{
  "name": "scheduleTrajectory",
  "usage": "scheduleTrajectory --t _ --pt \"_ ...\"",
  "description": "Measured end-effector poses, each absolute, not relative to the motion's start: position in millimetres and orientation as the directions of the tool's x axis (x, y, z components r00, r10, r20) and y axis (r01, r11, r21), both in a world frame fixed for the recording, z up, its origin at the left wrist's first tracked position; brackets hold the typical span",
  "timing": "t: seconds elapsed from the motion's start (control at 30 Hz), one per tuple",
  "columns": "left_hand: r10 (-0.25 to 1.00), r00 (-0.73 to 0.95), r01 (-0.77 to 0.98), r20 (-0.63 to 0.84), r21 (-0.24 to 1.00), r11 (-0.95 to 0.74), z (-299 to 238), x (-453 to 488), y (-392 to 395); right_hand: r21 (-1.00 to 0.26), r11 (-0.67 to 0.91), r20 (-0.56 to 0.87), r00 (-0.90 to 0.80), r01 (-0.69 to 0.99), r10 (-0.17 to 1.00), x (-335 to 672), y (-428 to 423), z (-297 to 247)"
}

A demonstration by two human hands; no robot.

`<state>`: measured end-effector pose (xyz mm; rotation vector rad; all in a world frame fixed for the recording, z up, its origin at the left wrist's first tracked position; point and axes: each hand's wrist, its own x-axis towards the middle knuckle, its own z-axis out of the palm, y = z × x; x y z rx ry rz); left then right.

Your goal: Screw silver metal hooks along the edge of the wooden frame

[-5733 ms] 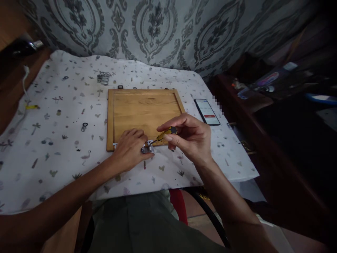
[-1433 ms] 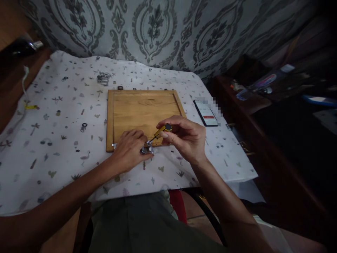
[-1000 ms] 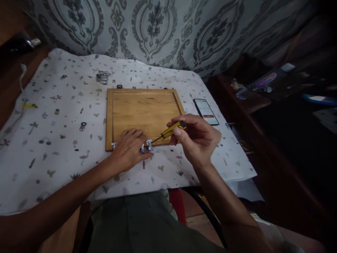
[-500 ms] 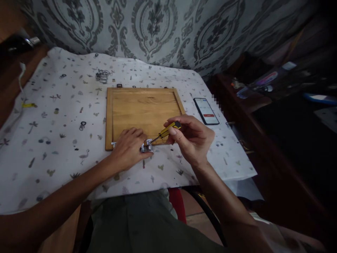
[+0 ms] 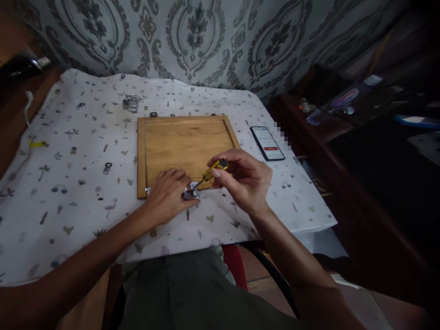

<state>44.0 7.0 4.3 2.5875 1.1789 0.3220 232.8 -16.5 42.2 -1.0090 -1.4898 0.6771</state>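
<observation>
A framed wooden panel [image 5: 185, 142] lies flat on the cloth. At its near edge sits a metal cabinet hinge [image 5: 191, 194], partly covered by my fingers. My left hand [image 5: 169, 192] rests over that edge, its thumb below the hinge and its fingers on the wood, closed on the hinge. My right hand [image 5: 242, 181] grips a yellow and black screwdriver [image 5: 213, 170] between thumb and fingers. The screwdriver's shaft slants down to the left, its tip at the hinge plate. Another small metal piece [image 5: 147, 190] shows at the panel's near left corner.
A patterned white cloth [image 5: 85, 183] covers the table. Metal hinges [image 5: 131, 103] lie at the back left, and a phone [image 5: 267, 143] lies right of the panel. A plastic bottle [image 5: 343, 101] rests on dark furniture at the right. Patterned fabric [image 5: 195, 36] hangs behind.
My right hand and the screwdriver handle have shifted slightly left. The left hand stays on the hinge. The camera view has moved a little.
</observation>
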Motion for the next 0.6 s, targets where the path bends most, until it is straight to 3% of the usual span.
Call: scheduleTrajectory --t 0.2,0.47,0.6 --pt "0.765 0.641 0.705 0.064 0.346 -0.620 5.8 43.9 7.4 -0.860 0.461 0.475 0.014 0.216 0.880 232.2 -12.1 44.5" --pt "0.774 0.632 0.713 0.037 0.365 -0.599 9.0 43.9 7.2 -0.923 0.379 0.358 -0.222 0.064 0.907 237.6 -12.8 52.8" --pt "0.774 0.632 0.711 0.042 0.366 -0.600 7.8 44.2 7.5 -0.897 0.440 0.420 -0.224 0.043 0.879 239.9 -11.8 53.8"
